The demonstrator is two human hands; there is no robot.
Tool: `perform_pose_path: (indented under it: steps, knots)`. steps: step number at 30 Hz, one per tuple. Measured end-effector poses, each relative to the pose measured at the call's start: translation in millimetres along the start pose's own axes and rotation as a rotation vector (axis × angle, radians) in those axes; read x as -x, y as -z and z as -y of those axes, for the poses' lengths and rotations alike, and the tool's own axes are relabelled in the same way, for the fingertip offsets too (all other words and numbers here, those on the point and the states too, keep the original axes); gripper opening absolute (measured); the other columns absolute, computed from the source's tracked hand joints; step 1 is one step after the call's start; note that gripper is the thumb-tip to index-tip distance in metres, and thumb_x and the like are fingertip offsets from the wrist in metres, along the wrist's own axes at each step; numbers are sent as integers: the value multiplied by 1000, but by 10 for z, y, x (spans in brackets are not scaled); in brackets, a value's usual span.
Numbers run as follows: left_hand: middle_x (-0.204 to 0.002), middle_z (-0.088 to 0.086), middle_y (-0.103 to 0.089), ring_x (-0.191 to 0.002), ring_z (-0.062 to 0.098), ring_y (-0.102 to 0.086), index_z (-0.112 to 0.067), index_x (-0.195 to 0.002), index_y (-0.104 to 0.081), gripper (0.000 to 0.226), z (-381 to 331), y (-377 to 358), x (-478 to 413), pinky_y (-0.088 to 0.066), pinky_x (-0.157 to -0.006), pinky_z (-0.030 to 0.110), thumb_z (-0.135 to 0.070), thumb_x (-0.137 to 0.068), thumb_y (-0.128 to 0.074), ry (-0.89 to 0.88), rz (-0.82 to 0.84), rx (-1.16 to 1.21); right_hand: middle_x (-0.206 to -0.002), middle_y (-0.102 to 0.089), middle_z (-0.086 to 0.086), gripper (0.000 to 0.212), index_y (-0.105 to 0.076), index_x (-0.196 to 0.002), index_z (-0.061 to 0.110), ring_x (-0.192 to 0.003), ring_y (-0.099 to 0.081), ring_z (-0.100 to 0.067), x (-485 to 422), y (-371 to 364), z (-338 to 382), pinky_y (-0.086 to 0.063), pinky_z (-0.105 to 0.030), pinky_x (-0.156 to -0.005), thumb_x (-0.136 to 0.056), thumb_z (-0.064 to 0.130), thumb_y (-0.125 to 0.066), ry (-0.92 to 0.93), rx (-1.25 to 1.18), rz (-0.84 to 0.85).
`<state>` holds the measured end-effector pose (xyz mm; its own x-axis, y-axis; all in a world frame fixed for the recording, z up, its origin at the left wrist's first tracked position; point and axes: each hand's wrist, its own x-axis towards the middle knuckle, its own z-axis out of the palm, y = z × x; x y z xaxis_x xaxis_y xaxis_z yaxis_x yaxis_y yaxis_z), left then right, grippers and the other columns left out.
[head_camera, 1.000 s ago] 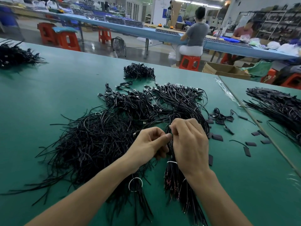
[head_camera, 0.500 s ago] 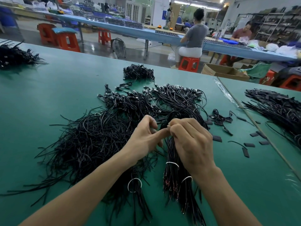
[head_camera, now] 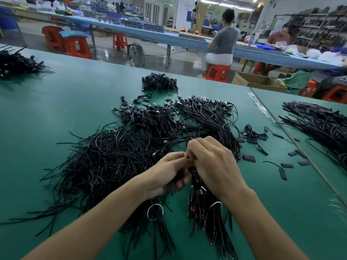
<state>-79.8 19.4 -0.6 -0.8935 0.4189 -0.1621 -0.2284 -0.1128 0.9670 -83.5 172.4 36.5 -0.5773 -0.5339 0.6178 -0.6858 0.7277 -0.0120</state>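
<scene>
Left hand (head_camera: 167,173) and right hand (head_camera: 214,164): fingers pinched one black cable (head_camera: 193,169) above the banded bundle (head_camera: 202,212), knuckles hiding the grip. Loose heap (head_camera: 105,162) lay left and sleeve pieces (head_camera: 249,158) right on the surface (head_camera: 56,102). Cardboard box (head_camera: 259,82) sat beyond, contents unseen.

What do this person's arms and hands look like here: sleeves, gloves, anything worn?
Both are bare. The left forearm and right forearm show no sleeve up to the frame's bottom edge. The left hand and right hand wear no gloves, and no ring, watch or bracelet shows.
</scene>
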Motion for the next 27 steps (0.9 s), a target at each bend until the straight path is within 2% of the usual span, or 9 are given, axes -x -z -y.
perform_pose_path:
  steps: [5, 8, 10, 13, 16, 18, 21, 25, 27]
  knots:
    - [-63, 6, -64, -49, 13, -53, -12, -89, -47, 16, 48, -110, -67, -42, -47, 20, -19, -99, -58, -60, -142, 166, -76, -61, -1, 24, -55, -77, 10, -69, -54, -21, 92, -171, 17, -45, -33, -60, -81, -9, -68, -328, -128, -230]
    - [-69, 5, -68, -57, 15, -61, -10, -94, -45, 11, 52, -205, -87, -52, -55, 25, -15, -103, -50, -88, -154, 267, -76, -64, 2, 28, -52, -76, 16, -69, -59, -18, 104, -235, 41, -46, -26, -64, -88, -4, -68, -491, -249, -387]
    - [-79, 7, -67, -68, 18, -64, -7, -99, -49, 18, 56, -266, -110, -56, -64, 30, -24, -105, -47, -72, -180, 296, -76, -64, 5, 33, -47, -78, 22, -68, -61, -14, 83, -252, 95, -45, -17, -64, -90, 1, -68, -521, -325, -420]
    - [-97, 17, -67, -87, 26, -65, -1, -109, -57, 49, 10, -299, -154, -55, -81, 41, -44, -106, -34, -35, -197, 336, -76, -64, 6, 35, -45, -77, 24, -68, -60, -7, 60, -247, 163, -45, -11, -63, -91, 2, -69, -498, -385, -423]
    - [-87, 8, -71, -82, 20, -68, -11, -98, -51, 48, -64, -236, -166, -53, -78, 37, -52, -104, -27, -72, -193, 451, -76, -65, 8, 32, -49, -75, 19, -72, -61, -5, 59, -220, 163, -42, -5, -64, -89, -1, -70, -521, -449, -419]
    - [-80, 4, -67, -79, 20, -65, -11, -100, -48, 43, -94, -158, -180, -53, -80, 36, -53, -101, -40, -107, -213, 430, -77, -66, 11, 32, -51, -73, 18, -75, -64, -1, 69, -219, 182, -47, -7, -67, -87, -6, -69, -524, -561, -382]
    - [-76, 3, -64, -72, 18, -62, -11, -98, -52, 41, -111, -17, -175, -51, -85, 42, -43, -81, -70, -134, -238, 336, -80, -68, 10, 43, -51, -70, 27, -76, -66, -3, 59, -200, 191, -52, -13, -69, -85, -9, -68, -523, -692, -301]
    - [-81, 4, -68, -67, 13, -64, -12, -94, -60, 24, -144, 183, -99, -55, -66, 32, -26, -79, -72, -120, -95, 283, -81, -71, 0, 36, -55, -69, 20, -78, -71, -11, 44, -182, 81, -58, -25, -75, -82, -8, -73, -560, -925, -155]
    - [-83, 6, -69, -66, 14, -66, -13, -97, -64, 25, -160, 279, -53, -56, -57, 26, -22, -76, -74, -113, -65, 227, -79, -72, -5, 34, -54, -70, 17, -77, -72, -16, 65, -191, 28, -58, -26, -73, -80, -8, -75, -581, -1022, -101]
